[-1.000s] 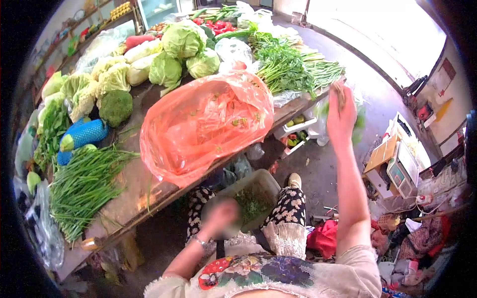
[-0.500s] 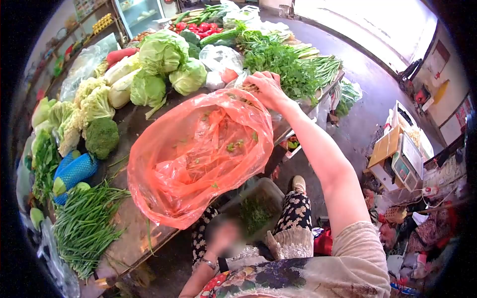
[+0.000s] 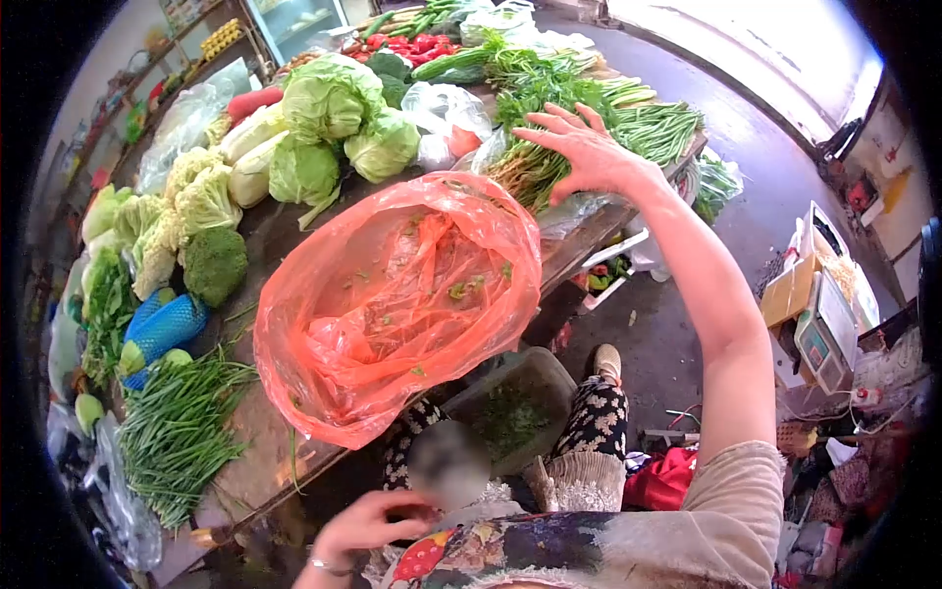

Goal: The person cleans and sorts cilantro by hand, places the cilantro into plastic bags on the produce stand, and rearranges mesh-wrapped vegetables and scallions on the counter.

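Observation:
My right hand is over the bunch of leafy green herbs on the table's right side, fingers spread apart and nothing gripped. Below it, toward me, a red translucent plastic bag lies with its mouth wide, a few green leaf scraps inside. My left hand, with a bracelet at the wrist, is low near my lap, thumb and fingers apart. A blurred round patch beside it hides what is there. Between my legs stands a grey tub with green trimmings in it.
Cabbages, cauliflower, broccoli and cut green stalks cover the table's left and back. Long beans lie at the far right corner. A scale stands off to the right.
My right hand has moved from the bag's far rim rightward over the herbs, its fingers spreading. My left hand has shifted down and left, out of the blurred patch. The bag stays put.

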Demonstrator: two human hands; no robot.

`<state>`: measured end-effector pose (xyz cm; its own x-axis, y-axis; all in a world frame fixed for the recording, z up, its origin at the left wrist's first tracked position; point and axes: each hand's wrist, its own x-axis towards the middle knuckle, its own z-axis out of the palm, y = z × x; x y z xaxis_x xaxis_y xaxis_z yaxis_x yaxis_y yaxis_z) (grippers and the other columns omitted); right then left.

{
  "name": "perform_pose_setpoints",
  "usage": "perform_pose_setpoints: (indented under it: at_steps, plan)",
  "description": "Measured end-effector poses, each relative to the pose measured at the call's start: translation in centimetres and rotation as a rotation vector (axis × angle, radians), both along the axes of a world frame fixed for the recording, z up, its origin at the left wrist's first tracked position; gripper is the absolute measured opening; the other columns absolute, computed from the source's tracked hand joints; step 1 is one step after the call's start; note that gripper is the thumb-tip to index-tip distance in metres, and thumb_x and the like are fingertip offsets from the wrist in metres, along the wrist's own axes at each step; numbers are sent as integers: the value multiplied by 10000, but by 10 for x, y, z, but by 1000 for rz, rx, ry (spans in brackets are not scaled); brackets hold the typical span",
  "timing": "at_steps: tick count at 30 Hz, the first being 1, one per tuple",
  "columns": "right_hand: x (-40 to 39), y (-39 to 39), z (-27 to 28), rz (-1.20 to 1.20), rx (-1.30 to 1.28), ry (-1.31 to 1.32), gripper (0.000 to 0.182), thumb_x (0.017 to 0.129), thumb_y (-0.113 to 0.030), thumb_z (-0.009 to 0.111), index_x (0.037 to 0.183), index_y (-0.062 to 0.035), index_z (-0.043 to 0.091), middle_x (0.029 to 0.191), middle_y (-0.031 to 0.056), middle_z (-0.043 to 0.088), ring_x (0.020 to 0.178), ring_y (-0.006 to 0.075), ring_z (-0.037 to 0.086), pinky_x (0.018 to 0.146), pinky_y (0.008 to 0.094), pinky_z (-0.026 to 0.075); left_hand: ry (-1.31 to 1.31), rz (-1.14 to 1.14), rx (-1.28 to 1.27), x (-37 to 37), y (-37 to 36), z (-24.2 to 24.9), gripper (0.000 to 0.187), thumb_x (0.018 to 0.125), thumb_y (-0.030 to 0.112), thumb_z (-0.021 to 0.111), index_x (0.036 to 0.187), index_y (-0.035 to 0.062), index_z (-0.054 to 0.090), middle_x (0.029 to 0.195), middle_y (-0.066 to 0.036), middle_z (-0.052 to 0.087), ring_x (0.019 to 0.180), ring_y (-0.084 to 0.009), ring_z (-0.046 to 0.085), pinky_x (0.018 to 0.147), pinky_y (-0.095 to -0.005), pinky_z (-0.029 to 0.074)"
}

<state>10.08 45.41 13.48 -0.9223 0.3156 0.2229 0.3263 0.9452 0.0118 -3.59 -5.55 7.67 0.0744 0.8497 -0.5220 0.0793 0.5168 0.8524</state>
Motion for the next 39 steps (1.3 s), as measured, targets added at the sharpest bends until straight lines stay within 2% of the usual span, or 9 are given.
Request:
perform_pose_setpoints:
  at_steps: [4,10,13,18,21,24,28,33,39]
  plan:
    - [-14,16,-11,22,-110,1,1034,574,-359,825,1469,-262,316,1519,103,287,1435,294,165,1146,524,71,-180,-114,-14,-44,18,104,359,834,75,689,1165,-45,616,983,-127,683,872,-183,663,782,-299,528]
    - [-4,21,-44,73,-148,213,636,718,-406,756,1283,-201,548,1319,43,513,1280,277,364,1065,434,215,513,160,473,-55,153,195,161,782,24,633,937,-13,655,783,-47,633,655,-133,623,578,-248,500]
    - [6,18,-62,75,-125,330,621,733,-403,746,1282,-192,548,1316,66,498,1272,289,366,1057,433,238,708,-21,664,-66,257,175,163,873,113,593,987,4,633,800,-30,618,687,-108,599,639,-247,493]
    - [10,12,-73,41,-75,389,626,739,-412,733,1296,-209,532,1318,62,490,1267,281,371,1058,437,239,897,-45,355,-73,400,109,305,869,242,627,1033,-14,650,752,-52,635,619,-113,604,530,-283,497]
    - [12,10,-71,57,-63,392,611,743,-433,723,1275,-195,542,1295,70,500,1237,280,393,1036,433,258,1366,-147,485,-75,452,65,480,781,423,648,901,-41,681,786,-172,680,728,-255,670,675,-370,529]
    - [12,11,-71,45,-69,378,609,750,-441,716,1279,-194,541,1290,69,503,1232,282,399,1035,434,260,1428,-104,450,-67,468,43,343,760,292,598,866,-26,674,830,-219,672,825,-328,662,758,-396,512]
    - [11,9,-67,4,-165,311,614,750,-393,732,1297,-200,530,1330,62,484,1245,282,385,1044,444,247,1263,76,617,-86,481,44,235,786,168,563,936,23,671,855,-205,671,846,-312,663,761,-388,518]
    - [0,17,-53,-18,-207,166,611,798,-522,636,1291,-172,545,1222,73,556,1169,284,449,1024,488,285,463,224,560,-87,452,59,214,860,126,523,999,-16,603,819,-63,619,680,-144,568,608,-295,464]
    - [-37,23,-49,-152,-187,64,605,808,-592,599,1303,-248,554,1298,67,538,1228,321,423,1056,541,261,811,127,902,-52,428,51,151,892,81,520,991,-21,570,837,-85,589,804,-140,542,710,-299,435]
